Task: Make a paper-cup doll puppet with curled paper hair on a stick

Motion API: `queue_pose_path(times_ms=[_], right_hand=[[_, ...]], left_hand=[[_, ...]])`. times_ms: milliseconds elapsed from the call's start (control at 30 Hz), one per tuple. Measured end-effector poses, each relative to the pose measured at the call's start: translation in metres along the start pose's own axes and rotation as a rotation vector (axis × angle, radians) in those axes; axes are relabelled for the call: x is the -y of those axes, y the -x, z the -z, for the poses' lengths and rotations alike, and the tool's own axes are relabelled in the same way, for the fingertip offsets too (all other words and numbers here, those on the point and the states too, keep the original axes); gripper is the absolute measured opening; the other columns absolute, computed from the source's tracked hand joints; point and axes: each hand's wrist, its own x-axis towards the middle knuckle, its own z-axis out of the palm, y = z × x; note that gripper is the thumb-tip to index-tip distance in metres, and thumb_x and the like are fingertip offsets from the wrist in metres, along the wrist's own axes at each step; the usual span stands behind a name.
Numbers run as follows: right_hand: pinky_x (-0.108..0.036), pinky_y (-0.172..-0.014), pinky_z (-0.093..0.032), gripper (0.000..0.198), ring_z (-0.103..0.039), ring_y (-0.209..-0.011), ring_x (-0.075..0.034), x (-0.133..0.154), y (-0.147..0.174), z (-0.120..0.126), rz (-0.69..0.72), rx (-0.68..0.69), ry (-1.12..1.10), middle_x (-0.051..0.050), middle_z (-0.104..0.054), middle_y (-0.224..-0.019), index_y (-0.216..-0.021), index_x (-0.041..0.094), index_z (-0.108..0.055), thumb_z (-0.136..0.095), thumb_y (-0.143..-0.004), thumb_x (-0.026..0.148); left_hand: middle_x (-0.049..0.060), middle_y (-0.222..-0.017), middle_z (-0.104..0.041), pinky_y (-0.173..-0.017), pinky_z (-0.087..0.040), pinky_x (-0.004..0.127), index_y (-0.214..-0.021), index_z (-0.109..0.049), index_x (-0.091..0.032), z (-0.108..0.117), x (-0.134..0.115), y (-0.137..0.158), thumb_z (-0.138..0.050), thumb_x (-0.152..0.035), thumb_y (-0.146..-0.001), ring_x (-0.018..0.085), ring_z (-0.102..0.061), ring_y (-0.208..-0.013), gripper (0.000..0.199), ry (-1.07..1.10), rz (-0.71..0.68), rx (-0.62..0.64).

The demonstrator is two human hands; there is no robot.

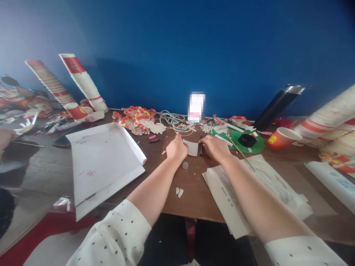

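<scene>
My left hand [177, 148] is closed at the left edge of a small white piece of paper [192, 148], its fingers pressed together. To the right of that paper, the fingertips of my right hand [215, 147] are closed around a slim black pen [201, 147]. A small translucent round disc [185, 165] lies on the brown table just below my left hand. Nearer the front edge are a few white paper scraps [180, 193]. Beyond my hands, a pink cap [152, 137] and a dark marker piece [154, 140] rest to the left.
A large white box lid [108, 166] lies left. Stacked papers [227, 199] sit under my right forearm, by a green sheet [256, 146] with a black lid. Cables [172, 118], a lit phone [196, 107], paper cups [284, 137] and a flask [279, 107] stand behind. Another person's hand [6, 136] is far left.
</scene>
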Motion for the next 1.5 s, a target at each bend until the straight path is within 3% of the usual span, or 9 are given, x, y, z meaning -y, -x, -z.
queue_pose_path(times_ms=[433, 767, 1500], right_hand=[[-0.028, -0.065, -0.035, 0.031, -0.061, -0.088, -0.019, 0.002, 0.007, 0.008, 0.046, 0.03, 0.053, -0.005, -0.064, -0.101, -0.102, 0.029, -0.069, -0.041, -0.093, 0.02], [-0.034, -0.084, -0.035, 0.026, -0.061, -0.097, -0.021, -0.006, 0.008, 0.009, 0.157, 0.005, 0.071, -0.003, -0.068, -0.101, -0.101, 0.029, -0.07, -0.047, -0.093, 0.02], [-0.035, -0.085, -0.033, 0.03, -0.06, -0.093, -0.021, -0.008, 0.011, 0.016, 0.185, 0.1, 0.055, -0.005, -0.064, -0.096, -0.105, 0.029, -0.069, -0.044, -0.093, 0.017]], left_hand=[[0.014, -0.12, -0.069, -0.088, -0.049, 0.039, -0.133, -0.05, -0.02, 0.001, 0.0, 0.0, -0.047, -0.022, -0.086, 0.029, -0.066, -0.109, 0.048, 0.038, 0.062, -0.016], [0.013, -0.117, -0.07, -0.086, -0.05, 0.038, -0.131, -0.053, -0.02, -0.001, 0.0, -0.001, -0.045, -0.024, -0.087, 0.029, -0.066, -0.108, 0.045, -0.003, 0.047, -0.007], [0.012, -0.114, -0.071, -0.086, -0.049, 0.039, -0.129, -0.054, -0.021, -0.004, 0.003, -0.003, -0.045, -0.025, -0.087, 0.029, -0.066, -0.107, 0.043, -0.025, 0.03, -0.006]])
